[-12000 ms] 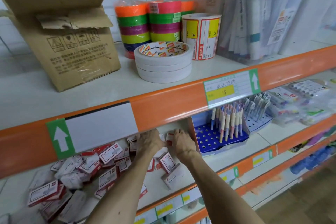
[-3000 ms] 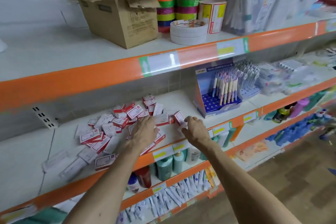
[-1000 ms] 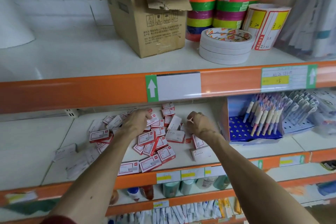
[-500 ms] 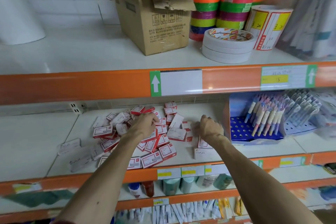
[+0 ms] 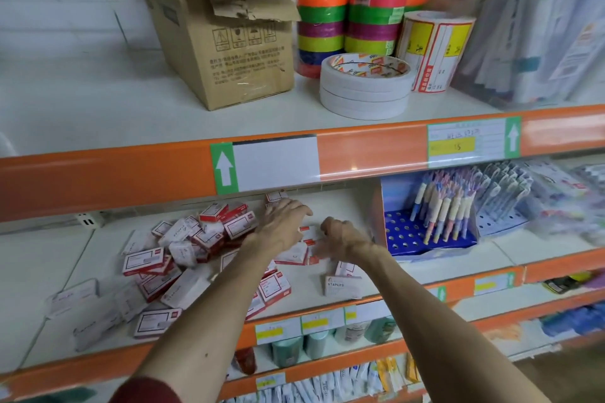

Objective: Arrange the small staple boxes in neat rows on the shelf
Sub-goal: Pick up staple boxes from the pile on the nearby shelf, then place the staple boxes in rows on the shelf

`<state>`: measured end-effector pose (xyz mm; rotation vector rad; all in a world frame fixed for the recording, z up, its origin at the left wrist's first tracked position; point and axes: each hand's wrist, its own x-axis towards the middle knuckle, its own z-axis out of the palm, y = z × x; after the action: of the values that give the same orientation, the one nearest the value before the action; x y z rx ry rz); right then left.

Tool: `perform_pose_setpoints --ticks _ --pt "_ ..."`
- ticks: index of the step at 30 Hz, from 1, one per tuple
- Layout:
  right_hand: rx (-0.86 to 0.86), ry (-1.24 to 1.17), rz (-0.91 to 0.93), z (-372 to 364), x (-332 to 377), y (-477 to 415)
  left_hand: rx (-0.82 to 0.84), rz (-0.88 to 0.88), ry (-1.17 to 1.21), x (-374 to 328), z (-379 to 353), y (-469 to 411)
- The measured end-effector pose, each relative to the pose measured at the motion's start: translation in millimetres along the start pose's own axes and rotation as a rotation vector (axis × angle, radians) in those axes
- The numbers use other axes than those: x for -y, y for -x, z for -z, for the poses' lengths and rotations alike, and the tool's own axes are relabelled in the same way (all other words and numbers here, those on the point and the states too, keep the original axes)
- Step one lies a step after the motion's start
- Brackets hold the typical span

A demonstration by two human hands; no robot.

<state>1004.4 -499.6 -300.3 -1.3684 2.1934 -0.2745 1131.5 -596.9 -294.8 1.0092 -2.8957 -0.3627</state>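
Scattered staple boxes (image 5: 208, 240), left hand (image 5: 282, 228), right hand (image 5: 342, 237)

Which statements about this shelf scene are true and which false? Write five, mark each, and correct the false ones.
1. The staple boxes lie in a jumbled heap. True.
2. The carton is sealed. False: its flaps stand open.
3. The pen display stands right of the boxes. True.
4. The white tape rolls sit on the boxes' shelf. False: they sit on the top shelf.
5. The left hand and right hand reach in among the boxes. True.
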Motion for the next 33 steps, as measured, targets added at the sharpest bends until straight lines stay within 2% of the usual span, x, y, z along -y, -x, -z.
perform_pose_setpoints --ticks 6,16,18,24,28,33 --pt "-0.058 0.187 0.077 -3 -5 -1 0.184 0.007 -0.195 -8 -6 -24" --pt "-0.062 0.195 0.167 9 -19 -6 0.445 0.059 -0.153 -5 1 -44" --pt "-0.062 0.163 0.173 11 -24 -8 0.42 0.055 -0.142 -4 -6 -46" --pt "-0.136 0.061 0.164 15 -37 -5 0.156 0.096 -0.057 -4 -21 -45" --pt "-0.263 -0.012 0.176 28 -40 2 0.026 0.139 0.125 -11 -5 -45" --pt "-0.343 -0.049 0.214 43 -38 12 -0.084 0.169 0.283 -16 18 -32"
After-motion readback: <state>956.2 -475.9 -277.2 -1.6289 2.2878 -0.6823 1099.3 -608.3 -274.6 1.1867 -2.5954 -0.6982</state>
